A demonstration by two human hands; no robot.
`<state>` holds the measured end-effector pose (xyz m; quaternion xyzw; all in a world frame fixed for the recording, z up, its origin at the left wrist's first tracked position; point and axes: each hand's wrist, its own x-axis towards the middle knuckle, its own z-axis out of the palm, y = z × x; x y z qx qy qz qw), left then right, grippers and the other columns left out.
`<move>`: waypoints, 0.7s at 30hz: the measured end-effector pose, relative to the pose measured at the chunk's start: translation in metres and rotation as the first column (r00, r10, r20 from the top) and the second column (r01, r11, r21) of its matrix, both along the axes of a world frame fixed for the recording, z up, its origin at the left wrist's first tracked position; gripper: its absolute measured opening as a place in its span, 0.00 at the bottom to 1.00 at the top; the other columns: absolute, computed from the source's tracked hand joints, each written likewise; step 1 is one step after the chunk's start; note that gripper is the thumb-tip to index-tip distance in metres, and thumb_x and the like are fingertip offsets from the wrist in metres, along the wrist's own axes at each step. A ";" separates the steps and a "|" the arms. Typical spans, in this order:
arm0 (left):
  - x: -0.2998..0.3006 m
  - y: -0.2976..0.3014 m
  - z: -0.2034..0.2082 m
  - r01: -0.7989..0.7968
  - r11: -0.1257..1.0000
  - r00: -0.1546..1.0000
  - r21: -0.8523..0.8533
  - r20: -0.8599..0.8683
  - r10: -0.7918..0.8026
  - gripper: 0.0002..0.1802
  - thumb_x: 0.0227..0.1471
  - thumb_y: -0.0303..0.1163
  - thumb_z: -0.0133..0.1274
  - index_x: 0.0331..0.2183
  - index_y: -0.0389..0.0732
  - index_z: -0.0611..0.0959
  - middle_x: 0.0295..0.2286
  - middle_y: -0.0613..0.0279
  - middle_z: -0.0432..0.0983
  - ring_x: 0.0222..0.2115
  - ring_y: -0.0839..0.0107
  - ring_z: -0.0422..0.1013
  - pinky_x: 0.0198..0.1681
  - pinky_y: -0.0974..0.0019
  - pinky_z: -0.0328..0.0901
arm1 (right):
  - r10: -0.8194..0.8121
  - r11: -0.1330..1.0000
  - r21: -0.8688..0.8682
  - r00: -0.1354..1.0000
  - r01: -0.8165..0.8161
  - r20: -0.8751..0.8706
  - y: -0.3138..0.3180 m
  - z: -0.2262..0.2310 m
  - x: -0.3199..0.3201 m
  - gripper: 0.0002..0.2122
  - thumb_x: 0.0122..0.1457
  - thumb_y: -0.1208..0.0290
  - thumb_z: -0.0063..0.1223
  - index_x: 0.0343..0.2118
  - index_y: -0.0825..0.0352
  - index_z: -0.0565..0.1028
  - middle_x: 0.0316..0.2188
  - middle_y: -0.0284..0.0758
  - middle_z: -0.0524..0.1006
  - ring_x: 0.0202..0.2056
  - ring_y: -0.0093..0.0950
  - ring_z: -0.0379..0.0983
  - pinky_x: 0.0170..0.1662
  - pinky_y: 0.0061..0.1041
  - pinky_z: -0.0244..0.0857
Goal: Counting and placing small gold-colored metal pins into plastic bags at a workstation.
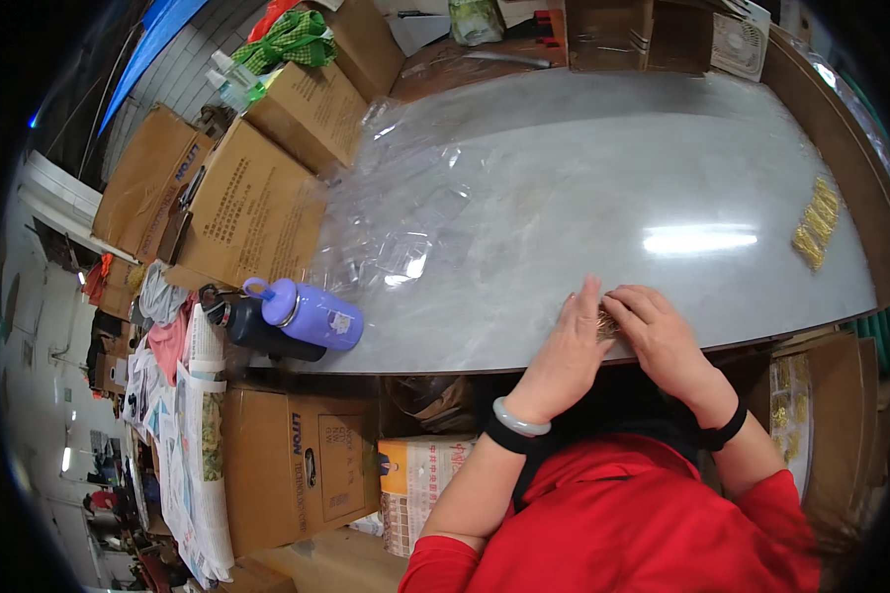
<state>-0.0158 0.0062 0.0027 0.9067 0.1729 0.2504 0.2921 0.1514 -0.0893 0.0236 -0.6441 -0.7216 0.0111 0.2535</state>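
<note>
My left hand [570, 348] and my right hand [663, 341] meet at the near edge of the grey table. Between them sits a small bunch of thin, gold-coloured metal pieces [607, 324], largely covered by my fingers. The left palm presses on it from one side, its fingers held together and pointing away from me. From the other side the right fingers curl around the bunch. What exact kind of pieces these are is too small to tell. More gold-coloured pieces [816, 223] lie in a few bundles at the table's right side.
Clear plastic trays [405, 252] cover the table's left part. A purple bottle [316, 314] and a black bottle [262, 331] lie at its near left corner. Cardboard boxes [257, 212] line the left edge, and a brown board [841, 138] borders the right. Below right, an open box [831, 395] holds gold pieces.
</note>
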 end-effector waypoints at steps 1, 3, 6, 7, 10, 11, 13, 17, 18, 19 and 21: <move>-0.003 0.001 0.002 0.007 0.999 1.000 -0.035 0.002 -0.007 0.44 0.58 0.21 0.50 0.67 0.31 0.45 0.60 0.33 0.57 0.60 0.38 0.57 0.65 0.50 0.55 | 0.010 0.999 0.032 1.000 -0.010 0.000 0.001 -0.001 -0.001 0.22 0.53 0.82 0.51 0.54 0.73 0.71 0.54 0.44 0.71 0.57 0.42 0.66 0.59 0.36 0.65; -0.002 -0.001 0.003 0.022 0.997 1.000 -0.068 0.001 -0.022 0.44 0.58 0.21 0.50 0.67 0.31 0.44 0.61 0.33 0.56 0.60 0.37 0.57 0.65 0.50 0.55 | 0.038 0.999 0.040 0.999 -0.037 -0.034 0.001 0.001 0.000 0.23 0.53 0.82 0.51 0.54 0.74 0.71 0.54 0.44 0.71 0.56 0.43 0.67 0.59 0.37 0.65; 0.001 -0.006 0.001 -0.013 0.991 0.998 0.133 -0.052 0.020 0.40 0.56 0.17 0.41 0.67 0.30 0.45 0.59 0.32 0.58 0.60 0.37 0.57 0.67 0.47 0.52 | 0.056 0.996 0.076 0.968 -0.038 -0.246 -0.003 0.006 0.002 0.25 0.52 0.80 0.53 0.56 0.74 0.69 0.55 0.46 0.70 0.57 0.45 0.66 0.60 0.38 0.63; 0.001 -0.006 0.002 -0.010 0.991 0.998 0.133 -0.055 0.018 0.40 0.56 0.17 0.41 0.67 0.30 0.45 0.59 0.32 0.58 0.60 0.37 0.57 0.67 0.47 0.52 | 0.055 0.996 0.077 0.967 -0.036 -0.249 -0.004 0.007 0.001 0.25 0.52 0.80 0.53 0.56 0.74 0.69 0.55 0.46 0.70 0.57 0.45 0.66 0.60 0.38 0.63; 0.002 -0.007 0.004 -0.004 0.998 0.998 0.066 -0.060 0.008 0.42 0.54 0.16 0.41 0.67 0.30 0.46 0.59 0.32 0.58 0.60 0.37 0.57 0.67 0.47 0.52 | 0.054 0.994 0.104 0.983 -0.036 -0.176 -0.003 0.006 -0.005 0.26 0.52 0.78 0.54 0.57 0.74 0.68 0.56 0.48 0.69 0.59 0.47 0.65 0.61 0.39 0.63; 0.003 -0.007 0.004 -0.005 1.000 0.998 0.029 -0.057 0.007 0.42 0.54 0.15 0.41 0.67 0.30 0.45 0.59 0.32 0.57 0.60 0.37 0.57 0.66 0.48 0.53 | 0.022 0.995 0.098 0.992 -0.010 -0.121 -0.001 -0.001 -0.008 0.25 0.53 0.78 0.54 0.57 0.74 0.68 0.57 0.48 0.69 0.59 0.47 0.64 0.61 0.39 0.62; 0.003 -0.005 0.005 0.000 0.996 0.998 -0.085 -0.069 -0.006 0.44 0.53 0.13 0.42 0.67 0.30 0.43 0.61 0.32 0.53 0.61 0.36 0.55 0.64 0.50 0.56 | -0.034 0.995 0.086 0.995 0.042 -0.092 0.004 -0.012 -0.014 0.23 0.54 0.77 0.53 0.55 0.75 0.69 0.57 0.46 0.69 0.61 0.45 0.63 0.62 0.40 0.61; 0.000 -0.004 0.007 -0.012 1.000 0.999 -0.020 -0.048 0.011 0.47 0.56 0.14 0.47 0.68 0.33 0.38 0.64 0.30 0.46 0.63 0.36 0.53 0.64 0.50 0.56 | -0.032 0.998 0.061 0.998 0.035 -0.051 0.006 -0.011 -0.016 0.23 0.55 0.75 0.53 0.55 0.74 0.70 0.57 0.44 0.70 0.61 0.44 0.62 0.63 0.42 0.58; 0.000 -0.003 0.008 -0.008 0.999 0.999 -0.035 -0.049 0.006 0.48 0.56 0.14 0.47 0.68 0.33 0.38 0.64 0.31 0.45 0.63 0.36 0.51 0.65 0.50 0.55 | -0.031 0.999 0.044 0.999 0.032 -0.031 0.004 -0.011 -0.014 0.22 0.56 0.73 0.54 0.55 0.73 0.70 0.57 0.44 0.70 0.62 0.44 0.61 0.64 0.43 0.57; 0.000 -0.004 0.011 -0.009 0.999 0.999 -0.050 -0.049 0.007 0.48 0.56 0.15 0.48 0.67 0.33 0.37 0.65 0.32 0.44 0.64 0.36 0.50 0.65 0.50 0.54 | -0.024 0.999 0.025 1.000 0.024 -0.010 0.003 -0.010 -0.012 0.22 0.57 0.72 0.54 0.55 0.72 0.71 0.57 0.44 0.70 0.62 0.44 0.61 0.65 0.44 0.55; -0.006 -0.010 0.019 -0.051 0.997 0.998 -0.061 -0.043 0.048 0.48 0.56 0.17 0.50 0.67 0.32 0.39 0.65 0.33 0.44 0.64 0.36 0.49 0.66 0.50 0.53 | -0.008 0.999 0.037 0.999 0.007 0.039 0.002 -0.002 -0.009 0.21 0.59 0.70 0.54 0.55 0.72 0.71 0.58 0.44 0.69 0.63 0.45 0.59 0.66 0.45 0.54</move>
